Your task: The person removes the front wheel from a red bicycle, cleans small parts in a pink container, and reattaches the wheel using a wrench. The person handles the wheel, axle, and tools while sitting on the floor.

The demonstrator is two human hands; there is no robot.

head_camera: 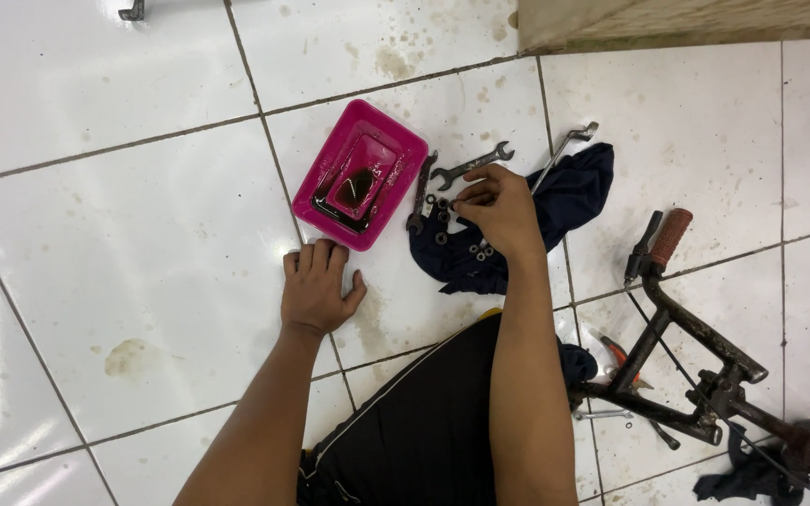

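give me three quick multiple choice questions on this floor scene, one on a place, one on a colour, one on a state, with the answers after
1. Where does the left hand rest?
A. flat on the white floor tile just below the tray
B. on the handlebar grip
C. inside the tray

2. What colour is the tray?
A. yellow
B. pink
C. grey

3. What is the right hand doing?
A. lying flat and open on the tile
B. gripping the bicycle frame
C. pinching with its fingertips at the small nuts on the dark blue cloth

Answers: 1 A, its palm is down on the tile beside the tray's near corner. 2 B, the rim is bright pink. 3 C, the fingers are curled together over the small parts beside the wrenches.
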